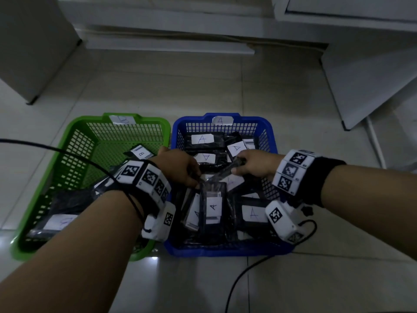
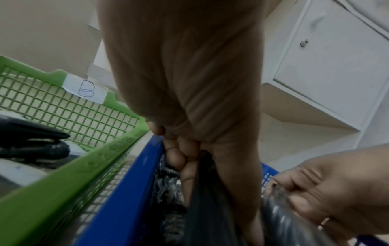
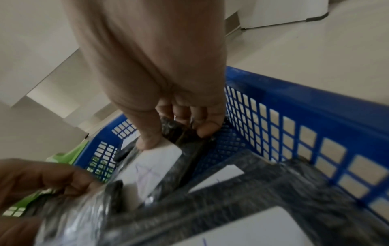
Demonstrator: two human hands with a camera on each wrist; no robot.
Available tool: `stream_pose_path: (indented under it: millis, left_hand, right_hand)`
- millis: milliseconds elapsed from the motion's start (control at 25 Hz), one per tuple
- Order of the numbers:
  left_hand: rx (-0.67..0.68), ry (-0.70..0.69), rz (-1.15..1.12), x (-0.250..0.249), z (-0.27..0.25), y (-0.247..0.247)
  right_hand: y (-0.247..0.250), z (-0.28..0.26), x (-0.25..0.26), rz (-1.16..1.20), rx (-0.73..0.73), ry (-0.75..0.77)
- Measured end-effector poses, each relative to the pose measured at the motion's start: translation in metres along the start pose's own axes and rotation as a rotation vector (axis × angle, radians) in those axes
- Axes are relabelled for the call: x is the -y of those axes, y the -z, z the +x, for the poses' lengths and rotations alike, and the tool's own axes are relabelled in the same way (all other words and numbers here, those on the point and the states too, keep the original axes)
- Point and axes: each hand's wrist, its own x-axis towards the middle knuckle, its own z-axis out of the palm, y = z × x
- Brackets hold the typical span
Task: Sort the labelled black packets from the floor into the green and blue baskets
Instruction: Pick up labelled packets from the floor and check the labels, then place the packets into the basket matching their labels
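The green basket (image 1: pixel 67 141), tagged B, holds a few black packets, one labelled B (image 1: pixel 141 152). To its right, the blue basket (image 1: pixel 269 134), tagged A, is filled with several black packets labelled A. Both hands hover over the blue basket. My left hand (image 1: pixel 191 177) grips the top of an upright black packet labelled A (image 1: pixel 213 206), whose dark edge (image 2: pixel 206 199) shows under the curled fingers. My right hand (image 1: pixel 239 164) grips another black packet (image 1: pixel 222 173), slanted towards the left hand, with my thumb on its white label (image 3: pixel 155 166).
A black cable (image 1: pixel 67 152) crosses the green basket to my left wrist. Another cable (image 1: pixel 239 281) lies on the tiled floor before the blue basket. White cabinets (image 1: pixel 361 71) stand behind and to the right, and one (image 1: pixel 33 46) at the far left.
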Motion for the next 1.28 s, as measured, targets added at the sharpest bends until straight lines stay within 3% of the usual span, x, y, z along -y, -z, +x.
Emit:
stream_pose_path:
  millis: [120,240,440,680,760,840,920,1080,1280]
  left_hand:
    - [0.027,-0.008,-0.02,0.002,-0.002,0.003]
    - [0.032,-0.043,-0.069,0.005,-0.005,0.006]
    - [0.007,-0.13,-0.213,0.008,-0.007,0.006]
    - [0.003,-0.152,-0.318,0.005,-0.005,0.007]
    - [-0.036,-0.145,-0.418,0.003,-0.004,0.008]
    - [-0.097,-0.147,-0.464,-0.001,-0.002,0.01]
    - [-0.153,-0.142,-0.47,-0.007,0.001,0.011]
    - [-0.164,-0.141,-0.506,-0.019,0.008,0.011]
    - [-0.21,-0.065,-0.645,-0.022,0.012,0.015]
  right_hand:
    - [0.002,0.004,0.001,0.126,-0.171,0.006]
    - [0.004,0.004,0.004,0.394,-0.319,-0.031]
    - [-0.016,0.015,0.012,0.431,-0.095,-0.059]
    - [-0.018,0.011,0.013,0.357,-0.059,-0.029]
    - [-0.01,-0.002,0.011,0.242,-0.063,0.024]
    - [-0.009,-0.016,0.009,0.128,0.036,0.137]
    - [-0.019,-0.026,0.008,0.189,0.137,0.186]
    - [-0.032,-0.026,-0.003,0.355,0.112,0.17]
    - [-0.02,-0.03,-0.008,0.807,0.135,0.077]
